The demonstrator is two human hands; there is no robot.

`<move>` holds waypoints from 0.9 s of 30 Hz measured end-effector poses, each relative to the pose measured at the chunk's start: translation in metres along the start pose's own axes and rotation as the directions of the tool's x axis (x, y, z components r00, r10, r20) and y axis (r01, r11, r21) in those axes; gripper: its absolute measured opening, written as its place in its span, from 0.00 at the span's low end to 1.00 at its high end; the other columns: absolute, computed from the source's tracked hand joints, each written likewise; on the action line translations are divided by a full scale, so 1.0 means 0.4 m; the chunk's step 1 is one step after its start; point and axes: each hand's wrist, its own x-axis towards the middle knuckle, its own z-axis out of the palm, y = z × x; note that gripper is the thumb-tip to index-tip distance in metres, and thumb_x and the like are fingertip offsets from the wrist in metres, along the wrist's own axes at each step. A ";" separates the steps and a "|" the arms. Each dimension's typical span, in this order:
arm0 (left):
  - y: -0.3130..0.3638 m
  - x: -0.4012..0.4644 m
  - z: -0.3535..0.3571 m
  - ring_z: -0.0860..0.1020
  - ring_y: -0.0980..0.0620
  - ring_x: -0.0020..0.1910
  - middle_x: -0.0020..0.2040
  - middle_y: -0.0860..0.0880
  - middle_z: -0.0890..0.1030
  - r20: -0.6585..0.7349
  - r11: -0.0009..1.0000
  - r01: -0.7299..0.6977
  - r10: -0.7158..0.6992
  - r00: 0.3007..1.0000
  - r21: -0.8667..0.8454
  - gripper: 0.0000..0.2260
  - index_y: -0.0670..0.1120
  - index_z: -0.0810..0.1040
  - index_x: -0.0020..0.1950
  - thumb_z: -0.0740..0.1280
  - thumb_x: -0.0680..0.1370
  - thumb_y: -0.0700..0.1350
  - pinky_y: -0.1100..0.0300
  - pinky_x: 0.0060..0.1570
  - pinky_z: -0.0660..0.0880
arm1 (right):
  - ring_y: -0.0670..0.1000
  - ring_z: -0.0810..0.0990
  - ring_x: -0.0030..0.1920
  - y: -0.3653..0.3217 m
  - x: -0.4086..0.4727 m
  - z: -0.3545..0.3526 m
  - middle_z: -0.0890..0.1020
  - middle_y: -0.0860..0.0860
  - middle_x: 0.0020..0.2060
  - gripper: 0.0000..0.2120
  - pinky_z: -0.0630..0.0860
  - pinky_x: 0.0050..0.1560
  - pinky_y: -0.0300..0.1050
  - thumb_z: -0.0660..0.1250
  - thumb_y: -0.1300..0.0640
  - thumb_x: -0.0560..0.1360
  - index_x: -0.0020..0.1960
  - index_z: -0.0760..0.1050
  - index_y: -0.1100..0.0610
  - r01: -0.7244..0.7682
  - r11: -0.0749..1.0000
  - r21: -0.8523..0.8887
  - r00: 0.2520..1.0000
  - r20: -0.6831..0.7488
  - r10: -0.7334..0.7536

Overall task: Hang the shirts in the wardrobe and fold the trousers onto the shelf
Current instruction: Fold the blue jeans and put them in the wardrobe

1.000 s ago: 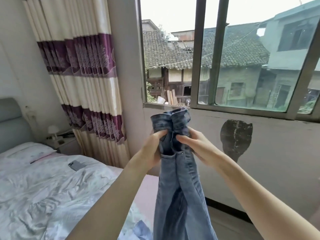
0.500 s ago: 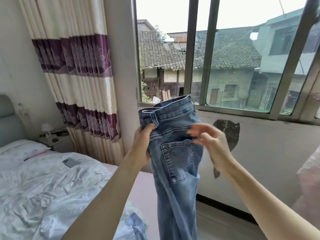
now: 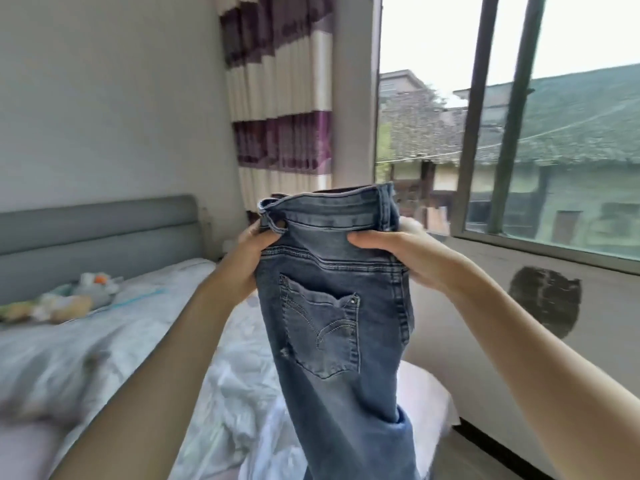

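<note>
Both hands, left hand (image 3: pixel 251 252) and right hand (image 3: pixel 398 252), now grip the jeans (image 3: pixel 332 306) waistband (halved lengthwise) above the bed (image 3: pixel 104 341), ready for folding.

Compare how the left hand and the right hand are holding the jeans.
The left hand grips the jeans at the waistband's left end, by a belt loop; the right hand grips the right end. The left hand's thumb lies on the side seam, while the right hand's thumb stretches flat across the denim below the waistband. The right hand's fingers show behind the fabric; the left hand's are mostly hidden. Both are closed on the jeans at about the same height.
</note>
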 end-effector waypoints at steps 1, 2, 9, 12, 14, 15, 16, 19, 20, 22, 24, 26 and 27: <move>0.030 -0.057 -0.029 0.83 0.52 0.38 0.41 0.50 0.85 -0.057 0.999 -0.022 0.025 0.998 0.047 0.10 0.44 0.76 0.52 0.64 0.72 0.42 0.61 0.38 0.79 | 0.48 0.83 0.46 -0.019 -0.006 0.059 0.85 0.47 0.44 0.11 0.79 0.49 0.40 0.71 0.63 0.69 0.47 0.77 0.50 0.030 0.999 -0.018 0.999 0.031 -0.029; 0.061 -0.107 -0.056 0.83 0.52 0.40 0.43 0.50 0.84 -0.123 0.995 -0.039 0.049 0.991 0.088 0.09 0.44 0.76 0.54 0.63 0.75 0.41 0.60 0.40 0.79 | 0.47 0.83 0.46 -0.042 -0.011 0.117 0.84 0.46 0.43 0.10 0.79 0.49 0.40 0.70 0.63 0.70 0.47 0.77 0.49 0.064 0.998 -0.024 0.996 0.059 -0.062; 0.356 -0.409 -0.214 0.81 0.53 0.49 0.51 0.51 0.83 -0.530 0.902 -0.166 0.374 0.761 0.398 0.10 0.48 0.76 0.60 0.61 0.80 0.44 0.59 0.45 0.77 | 0.43 0.82 0.35 -0.244 -0.046 0.521 0.82 0.44 0.33 0.08 0.79 0.44 0.40 0.68 0.64 0.73 0.39 0.78 0.52 0.244 0.956 0.164 0.954 0.137 -0.267; 0.444 -0.536 -0.273 0.77 0.50 0.60 0.60 0.49 0.80 -0.461 0.894 -0.174 0.370 0.806 0.413 0.19 0.47 0.73 0.66 0.58 0.79 0.55 0.56 0.56 0.73 | 0.48 0.81 0.36 -0.313 -0.057 0.644 0.82 0.48 0.34 0.07 0.80 0.47 0.46 0.67 0.63 0.73 0.38 0.78 0.54 0.216 0.930 0.296 0.950 0.158 -0.271; 0.477 -0.654 -0.323 0.73 0.49 0.66 0.64 0.48 0.77 -0.461 0.904 -0.123 0.321 0.828 0.408 0.27 0.48 0.71 0.67 0.56 0.75 0.62 0.52 0.63 0.68 | 0.50 0.82 0.38 -0.366 -0.063 0.730 0.83 0.50 0.36 0.05 0.80 0.47 0.48 0.67 0.62 0.74 0.40 0.78 0.55 0.141 0.891 0.431 0.943 0.216 -0.254; 0.483 -0.704 -0.346 0.73 0.48 0.66 0.64 0.47 0.76 -0.477 0.923 -0.085 0.271 0.836 0.376 0.31 0.47 0.71 0.68 0.59 0.72 0.64 0.52 0.64 0.69 | 0.52 0.82 0.39 -0.386 -0.063 0.763 0.83 0.52 0.37 0.03 0.80 0.48 0.49 0.66 0.62 0.74 0.42 0.78 0.57 0.097 0.857 0.506 0.939 0.239 -0.247; 0.479 -0.746 -0.370 0.74 0.48 0.64 0.65 0.45 0.76 -0.484 0.941 -0.044 0.212 0.849 0.336 0.33 0.46 0.72 0.67 0.64 0.69 0.66 0.53 0.62 0.72 | 0.54 0.82 0.41 -0.399 -0.061 0.790 0.83 0.54 0.40 0.02 0.79 0.49 0.50 0.66 0.62 0.75 0.45 0.77 0.59 0.055 0.818 0.573 0.937 0.254 -0.240; 0.507 -0.842 -0.437 0.79 0.48 0.58 0.60 0.44 0.79 -0.515 0.978 0.016 0.095 0.852 0.207 0.31 0.46 0.82 0.57 0.75 0.61 0.64 0.55 0.54 0.78 | 0.58 0.80 0.47 -0.435 -0.045 0.893 0.81 0.60 0.50 0.09 0.77 0.55 0.52 0.63 0.62 0.76 0.54 0.76 0.63 -0.047 0.703 0.710 0.922 0.301 -0.242; 0.525 -0.864 -0.468 0.80 0.48 0.55 0.58 0.45 0.81 -0.550 0.985 0.030 0.071 0.832 0.173 0.28 0.47 0.84 0.53 0.74 0.60 0.65 0.55 0.50 0.79 | 0.58 0.80 0.49 -0.440 -0.037 0.933 0.80 0.61 0.53 0.11 0.77 0.56 0.53 0.63 0.62 0.76 0.57 0.75 0.63 -0.079 0.677 0.732 0.918 0.319 -0.238; 0.559 -0.879 -0.516 0.82 0.49 0.51 0.55 0.46 0.82 -0.643 0.979 0.109 0.028 0.765 0.171 0.24 0.49 0.86 0.47 0.68 0.63 0.65 0.55 0.45 0.79 | 0.59 0.79 0.51 -0.428 -0.015 0.978 0.79 0.62 0.56 0.16 0.75 0.59 0.55 0.62 0.60 0.76 0.62 0.73 0.65 -0.135 0.636 0.760 0.918 0.337 -0.208; 0.587 -0.898 -0.585 0.82 0.49 0.50 0.53 0.47 0.83 -0.674 0.957 0.204 -0.012 0.739 0.206 0.22 0.49 0.86 0.46 0.66 0.65 0.64 0.55 0.46 0.77 | 0.60 0.78 0.53 -0.390 0.017 1.030 0.78 0.62 0.58 0.17 0.73 0.62 0.56 0.61 0.59 0.77 0.63 0.72 0.65 -0.189 0.605 0.773 0.923 0.350 -0.159; 0.593 -0.910 -0.646 0.83 0.49 0.48 0.51 0.46 0.84 -0.642 0.931 0.293 -0.088 0.761 0.220 0.21 0.47 0.86 0.47 0.66 0.67 0.62 0.58 0.44 0.78 | 0.61 0.77 0.56 -0.323 0.049 1.059 0.78 0.62 0.58 0.17 0.72 0.63 0.56 0.61 0.59 0.77 0.63 0.72 0.65 -0.223 0.595 0.772 0.936 0.340 -0.089; 0.584 -0.910 -0.673 0.83 0.48 0.48 0.51 0.45 0.84 -0.635 0.915 0.329 -0.114 0.764 0.232 0.21 0.46 0.85 0.48 0.66 0.68 0.60 0.59 0.43 0.79 | 0.61 0.77 0.58 -0.284 0.061 1.068 0.77 0.62 0.59 0.18 0.72 0.63 0.56 0.61 0.58 0.77 0.64 0.72 0.66 -0.239 0.597 0.765 0.943 0.330 -0.045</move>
